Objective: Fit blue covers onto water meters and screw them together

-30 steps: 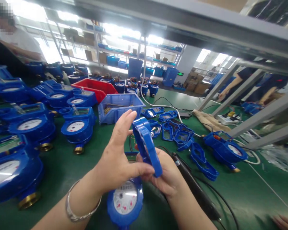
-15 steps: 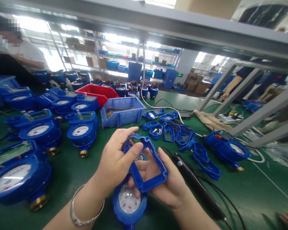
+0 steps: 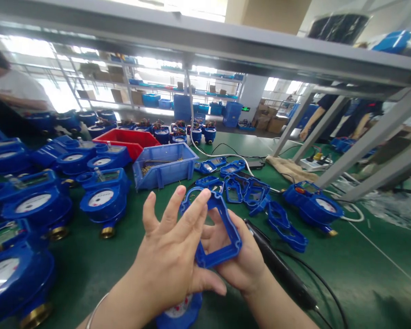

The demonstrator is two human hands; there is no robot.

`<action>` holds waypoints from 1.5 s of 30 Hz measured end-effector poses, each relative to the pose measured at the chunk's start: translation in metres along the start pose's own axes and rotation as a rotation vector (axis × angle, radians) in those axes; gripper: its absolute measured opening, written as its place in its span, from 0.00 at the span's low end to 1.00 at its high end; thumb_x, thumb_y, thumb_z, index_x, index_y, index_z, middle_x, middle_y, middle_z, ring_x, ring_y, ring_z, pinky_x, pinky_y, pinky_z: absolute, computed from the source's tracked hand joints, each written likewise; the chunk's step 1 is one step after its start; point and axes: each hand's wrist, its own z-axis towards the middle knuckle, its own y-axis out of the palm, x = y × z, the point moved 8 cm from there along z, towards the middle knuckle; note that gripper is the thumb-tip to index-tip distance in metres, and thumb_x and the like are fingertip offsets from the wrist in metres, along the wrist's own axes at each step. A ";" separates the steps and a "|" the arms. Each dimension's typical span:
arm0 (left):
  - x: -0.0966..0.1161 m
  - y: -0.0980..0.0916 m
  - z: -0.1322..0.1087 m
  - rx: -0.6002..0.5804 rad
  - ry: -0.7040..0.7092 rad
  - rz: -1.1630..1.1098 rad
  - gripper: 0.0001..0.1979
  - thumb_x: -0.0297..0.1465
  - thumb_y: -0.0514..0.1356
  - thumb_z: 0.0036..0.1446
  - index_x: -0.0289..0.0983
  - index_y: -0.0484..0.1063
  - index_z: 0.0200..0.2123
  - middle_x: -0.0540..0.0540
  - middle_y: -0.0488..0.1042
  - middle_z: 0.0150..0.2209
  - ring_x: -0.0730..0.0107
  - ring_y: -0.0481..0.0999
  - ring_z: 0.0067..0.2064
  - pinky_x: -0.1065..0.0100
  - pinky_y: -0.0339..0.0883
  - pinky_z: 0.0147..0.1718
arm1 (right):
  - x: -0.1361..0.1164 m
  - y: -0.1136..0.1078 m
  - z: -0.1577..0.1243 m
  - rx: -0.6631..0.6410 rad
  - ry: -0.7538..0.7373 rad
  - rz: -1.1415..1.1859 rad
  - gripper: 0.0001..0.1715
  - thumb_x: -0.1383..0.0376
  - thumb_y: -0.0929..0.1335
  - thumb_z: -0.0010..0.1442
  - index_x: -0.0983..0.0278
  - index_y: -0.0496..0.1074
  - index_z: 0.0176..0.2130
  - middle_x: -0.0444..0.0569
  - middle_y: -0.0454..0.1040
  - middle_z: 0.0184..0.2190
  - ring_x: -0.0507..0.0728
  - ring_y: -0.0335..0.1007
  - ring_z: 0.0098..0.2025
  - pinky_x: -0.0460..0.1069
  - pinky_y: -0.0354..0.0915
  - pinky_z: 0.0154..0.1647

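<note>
A blue plastic meter cover frame [image 3: 222, 253] is held up in my right hand [image 3: 248, 262], whose fingers reach behind its opening. My left hand [image 3: 167, 256] is spread over the frame's left side, fingers extended and thumb pointing right. Whether its fingers touch the frame I cannot tell. Below my hands lies a blue water meter [image 3: 183, 315] with a white dial, mostly hidden by my left hand. A black electric screwdriver [image 3: 284, 269] with a cable lies right of my right hand.
Several blue water meters [image 3: 104, 196] with brass fittings stand on the left. A blue bin [image 3: 166, 169] of small brass-coloured screws sits ahead, beside a red bin [image 3: 126, 139]. More cover frames [image 3: 236, 189] lie right of centre, near another meter [image 3: 311, 203]. A grey metal shelf [image 3: 205, 41] crosses overhead.
My left hand has let go of the frame's upper left side and opened, turning its back to me with fingers spread. The right hand still holds the frame. The view has shifted slightly.
</note>
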 end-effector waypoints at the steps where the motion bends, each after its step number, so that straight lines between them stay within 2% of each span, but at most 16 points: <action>1: 0.003 0.005 -0.001 -0.019 0.011 0.009 0.42 0.57 0.39 0.56 0.28 0.69 0.52 0.32 0.68 0.57 0.48 0.42 0.67 0.46 0.25 0.62 | -0.003 -0.002 0.001 0.022 -0.031 0.004 0.17 0.55 0.65 0.56 0.59 0.72 0.43 0.48 0.78 0.35 0.58 0.75 0.38 0.58 0.63 0.49; 5: 0.018 0.021 -0.005 -0.133 0.077 0.002 0.45 0.63 0.48 0.45 0.34 0.67 0.54 0.36 0.64 0.60 0.45 0.41 0.67 0.45 0.24 0.62 | -0.012 -0.015 0.002 0.132 -0.127 -0.008 0.17 0.56 0.65 0.56 0.63 0.75 0.39 0.47 0.78 0.32 0.56 0.74 0.39 0.53 0.61 0.52; 7: 0.020 0.019 -0.006 -0.151 0.081 -0.064 0.40 0.61 0.52 0.44 0.40 0.69 0.53 0.40 0.64 0.60 0.44 0.44 0.66 0.45 0.26 0.62 | -0.013 -0.017 0.001 0.124 -0.116 -0.042 0.17 0.54 0.65 0.56 0.64 0.74 0.37 0.48 0.78 0.30 0.56 0.74 0.36 0.53 0.61 0.51; 11: 0.008 -0.009 -0.004 -0.019 0.010 -0.219 0.07 0.40 0.61 0.53 0.47 0.77 0.33 0.46 0.71 0.54 0.49 0.55 0.63 0.45 0.36 0.61 | -0.012 -0.007 0.000 -0.011 -0.054 -0.095 0.22 0.51 0.62 0.57 0.60 0.69 0.46 0.49 0.78 0.33 0.57 0.74 0.32 0.53 0.64 0.41; 12: 0.003 -0.017 -0.004 0.033 -0.012 -0.217 0.03 0.34 0.61 0.53 0.46 0.76 0.30 0.47 0.72 0.51 0.51 0.58 0.61 0.46 0.39 0.60 | -0.013 -0.004 0.000 -0.038 -0.046 -0.105 0.23 0.51 0.61 0.58 0.58 0.67 0.48 0.49 0.78 0.34 0.58 0.74 0.32 0.53 0.64 0.38; 15: -0.010 -0.026 -0.003 0.120 -0.069 -0.117 0.07 0.35 0.60 0.54 0.44 0.75 0.37 0.42 0.69 0.52 0.48 0.56 0.62 0.45 0.41 0.59 | -0.016 -0.001 -0.002 -0.065 -0.053 -0.129 0.24 0.50 0.59 0.59 0.57 0.63 0.51 0.50 0.78 0.36 0.58 0.75 0.32 0.51 0.63 0.33; 19: -0.004 -0.003 -0.002 0.035 -0.026 0.040 0.36 0.55 0.52 0.51 0.31 0.70 0.51 0.27 0.61 0.59 0.38 0.40 0.66 0.40 0.33 0.59 | -0.013 -0.003 -0.002 -0.031 -0.044 -0.110 0.23 0.51 0.60 0.59 0.59 0.64 0.50 0.50 0.77 0.36 0.58 0.75 0.32 0.51 0.64 0.35; 21: 0.001 0.008 -0.003 -0.002 -0.030 0.061 0.41 0.58 0.51 0.50 0.28 0.69 0.52 0.26 0.61 0.59 0.38 0.38 0.66 0.40 0.31 0.59 | -0.013 -0.005 -0.002 -0.013 -0.061 -0.091 0.22 0.52 0.61 0.59 0.59 0.66 0.48 0.50 0.77 0.35 0.57 0.74 0.33 0.50 0.65 0.34; 26: 0.015 0.019 -0.006 -0.045 -0.032 -0.053 0.34 0.56 0.55 0.49 0.34 0.73 0.48 0.32 0.65 0.58 0.39 0.45 0.65 0.41 0.32 0.60 | -0.023 -0.012 0.001 0.086 -0.168 -0.057 0.17 0.55 0.62 0.58 0.61 0.70 0.43 0.48 0.78 0.34 0.56 0.74 0.35 0.53 0.65 0.42; 30: 0.013 0.001 -0.005 0.034 -0.050 -0.209 0.06 0.34 0.60 0.54 0.43 0.76 0.36 0.43 0.72 0.53 0.49 0.57 0.62 0.45 0.40 0.60 | -0.025 -0.008 0.000 0.036 -0.128 -0.096 0.20 0.52 0.61 0.58 0.59 0.68 0.47 0.49 0.78 0.35 0.58 0.75 0.35 0.56 0.66 0.43; 31: 0.010 -0.007 -0.005 0.073 -0.058 -0.214 0.05 0.29 0.60 0.53 0.44 0.76 0.33 0.45 0.73 0.51 0.52 0.59 0.61 0.46 0.42 0.60 | -0.027 -0.007 -0.001 0.012 -0.128 -0.105 0.21 0.52 0.61 0.59 0.58 0.67 0.47 0.49 0.78 0.35 0.57 0.75 0.34 0.55 0.66 0.41; 33: 0.003 -0.017 -0.004 0.125 -0.067 -0.166 0.08 0.26 0.60 0.52 0.44 0.75 0.34 0.44 0.71 0.51 0.54 0.58 0.61 0.47 0.43 0.59 | -0.029 -0.005 -0.002 -0.015 -0.141 -0.120 0.21 0.51 0.59 0.60 0.57 0.66 0.48 0.49 0.78 0.36 0.57 0.75 0.33 0.52 0.67 0.36; 35: -0.001 -0.017 -0.004 0.119 -0.076 -0.084 0.11 0.34 0.60 0.55 0.41 0.73 0.42 0.39 0.67 0.55 0.49 0.53 0.64 0.45 0.42 0.59 | -0.029 -0.004 -0.003 -0.024 -0.137 -0.125 0.22 0.51 0.59 0.60 0.57 0.65 0.49 0.50 0.78 0.37 0.57 0.75 0.32 0.50 0.67 0.31; 39: 0.003 0.002 -0.003 0.019 -0.050 0.055 0.33 0.51 0.53 0.54 0.31 0.68 0.52 0.28 0.62 0.59 0.39 0.41 0.66 0.40 0.35 0.59 | -0.026 -0.006 -0.003 -0.007 -0.133 -0.111 0.23 0.52 0.59 0.60 0.58 0.65 0.50 0.52 0.77 0.39 0.58 0.74 0.32 0.51 0.67 0.29; 42: 0.009 0.014 -0.004 -0.019 -0.064 0.056 0.33 0.51 0.55 0.53 0.29 0.69 0.51 0.28 0.63 0.59 0.38 0.43 0.66 0.41 0.33 0.60 | -0.025 -0.010 -0.002 0.041 -0.157 -0.072 0.20 0.53 0.61 0.59 0.58 0.67 0.48 0.50 0.77 0.38 0.58 0.74 0.37 0.54 0.68 0.38; 45: 0.017 0.020 -0.004 -0.062 -0.060 -0.015 0.26 0.45 0.58 0.54 0.32 0.71 0.50 0.31 0.64 0.59 0.39 0.47 0.65 0.41 0.34 0.60 | -0.027 -0.011 -0.003 0.060 -0.179 -0.058 0.18 0.54 0.62 0.58 0.59 0.69 0.45 0.49 0.77 0.39 0.59 0.74 0.40 0.56 0.65 0.46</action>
